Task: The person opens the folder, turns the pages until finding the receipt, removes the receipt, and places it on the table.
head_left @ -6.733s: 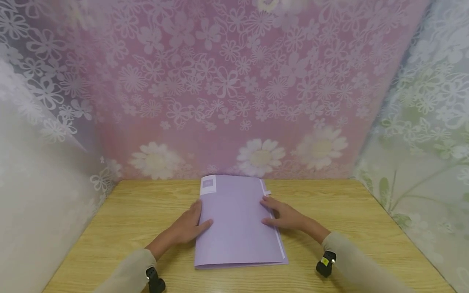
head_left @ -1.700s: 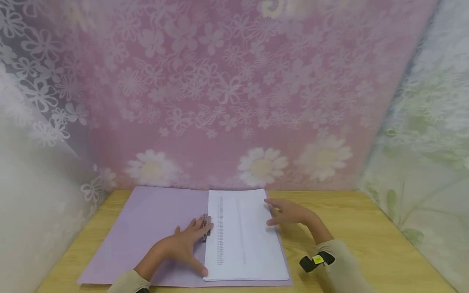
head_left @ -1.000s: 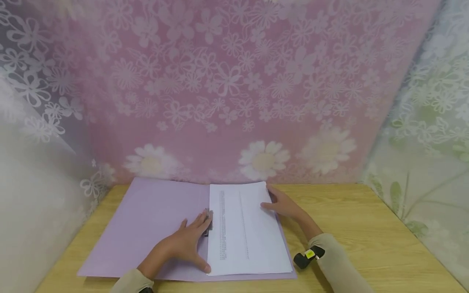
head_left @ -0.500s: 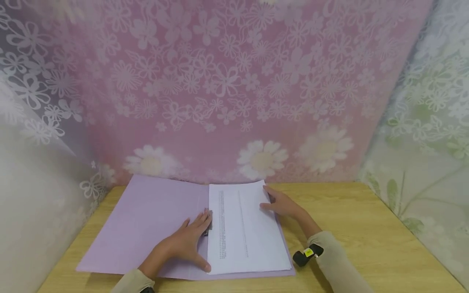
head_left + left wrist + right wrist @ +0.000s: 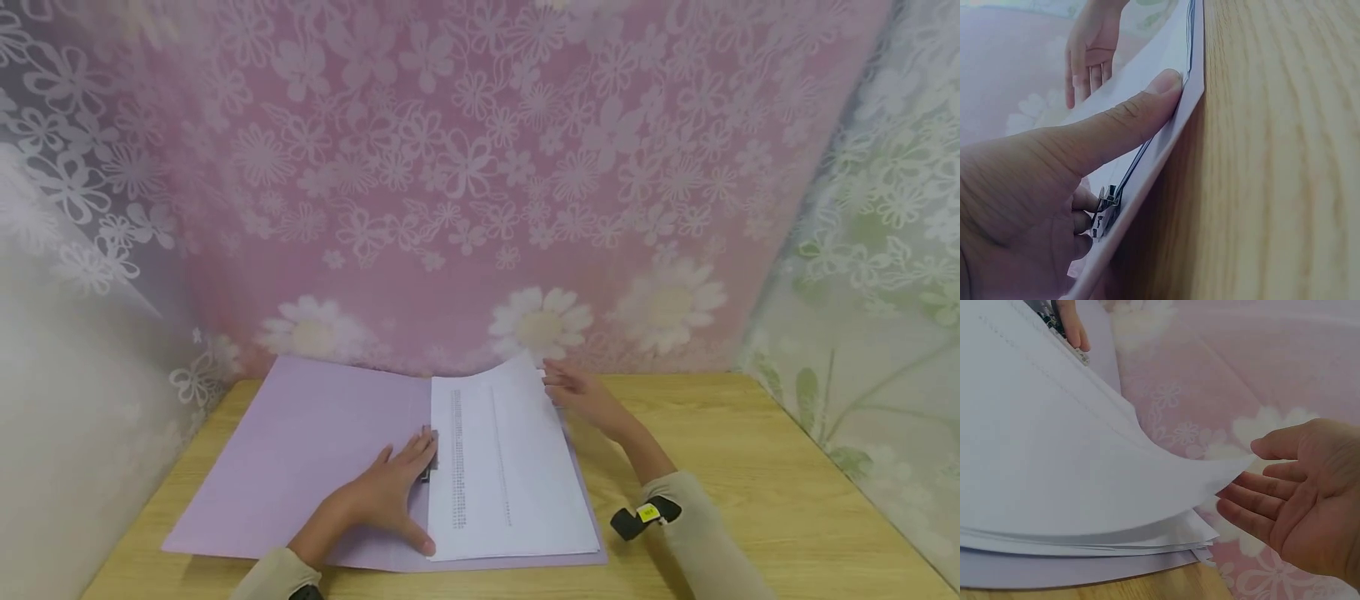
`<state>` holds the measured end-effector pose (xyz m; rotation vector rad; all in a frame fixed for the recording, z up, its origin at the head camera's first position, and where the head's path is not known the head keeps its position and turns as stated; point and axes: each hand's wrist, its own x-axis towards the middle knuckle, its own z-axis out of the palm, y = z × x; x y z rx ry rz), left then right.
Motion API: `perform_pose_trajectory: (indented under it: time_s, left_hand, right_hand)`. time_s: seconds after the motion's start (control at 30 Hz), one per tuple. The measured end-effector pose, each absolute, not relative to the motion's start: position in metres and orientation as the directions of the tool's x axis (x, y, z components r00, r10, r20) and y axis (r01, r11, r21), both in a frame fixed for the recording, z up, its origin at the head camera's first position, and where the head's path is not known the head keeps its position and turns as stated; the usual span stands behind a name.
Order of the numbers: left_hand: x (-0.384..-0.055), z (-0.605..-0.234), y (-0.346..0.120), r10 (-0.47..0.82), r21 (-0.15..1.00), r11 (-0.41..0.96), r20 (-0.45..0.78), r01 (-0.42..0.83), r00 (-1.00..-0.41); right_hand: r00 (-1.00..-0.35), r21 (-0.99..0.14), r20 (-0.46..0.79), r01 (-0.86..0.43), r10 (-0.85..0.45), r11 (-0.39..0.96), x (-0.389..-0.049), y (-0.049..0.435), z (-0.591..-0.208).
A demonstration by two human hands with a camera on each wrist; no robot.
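An open purple folder [image 5: 307, 442] lies on the table with a stack of white printed sheets [image 5: 502, 483] on its right side. My left hand [image 5: 386, 500] spreads over the spine, its fingers on the metal clip [image 5: 1107, 203] and its thumb at the near edge of the stack. Part of the clip is hidden under these fingers. At the far right corner, my right hand [image 5: 588, 400] has its fingers extended under a lifted top sheet [image 5: 1147, 500]. Its thumb [image 5: 1279, 442] is right at the sheet's curled tip. Further sheets [image 5: 1191, 534] lie below it.
The wooden table [image 5: 735, 475] extends on both sides of the folder. A pink flowered backdrop [image 5: 375, 208] stands directly behind it, with patterned panels at left and right. Both wrists wear black cameras; the right one [image 5: 637, 521] carries a yellow label.
The closed folder has been opened leftward, showing the clip and sheets. My left hand has moved to the spine and stays there. My right hand has shifted up, and the far right corner has lifted.
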<state>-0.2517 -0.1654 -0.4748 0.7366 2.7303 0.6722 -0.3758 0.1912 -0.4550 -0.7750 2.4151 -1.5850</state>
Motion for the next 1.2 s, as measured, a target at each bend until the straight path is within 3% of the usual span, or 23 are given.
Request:
perform_pose_trajectory:
  time_s: [0.43, 0.7, 0.9, 1.1, 1.2]
  left_hand:
    - [-0.258, -0.476, -0.164, 0.553, 0.492, 0.751, -0.102, 0.441, -0.827]
    - [-0.254, -0.475, -0.165, 0.559, 0.496, 0.749, -0.117, 0.440, -0.821]
    - [-0.260, -0.471, -0.168, 0.571, 0.482, 0.745, -0.103, 0.461, -0.815]
    - [-0.258, -0.476, -0.168, 0.579, 0.517, 0.729, -0.119, 0.448, -0.806]
    - [-0.255, -0.472, -0.167, 0.545, 0.572, 0.716, -0.101, 0.399, -0.832]
  right_hand:
    - [-0.824, -0.912, -0.055, -0.189, -0.563, 0.365, -0.378, 0.204, -0.446]
    - [-0.693, -0.886, -0.110, -0.257, -0.713, 0.387, -0.370, 0.212, -0.443]
    - [-0.573, -0.903, -0.179, -0.227, -0.800, 0.364, -0.364, 0.199, -0.438]
    - [-0.543, -0.884, -0.139, -0.309, -0.828, 0.351, -0.352, 0.177, -0.441]
    - [-0.531, -0.865, -0.091, -0.376, -0.842, 0.331, -0.344, 0.165, -0.440]
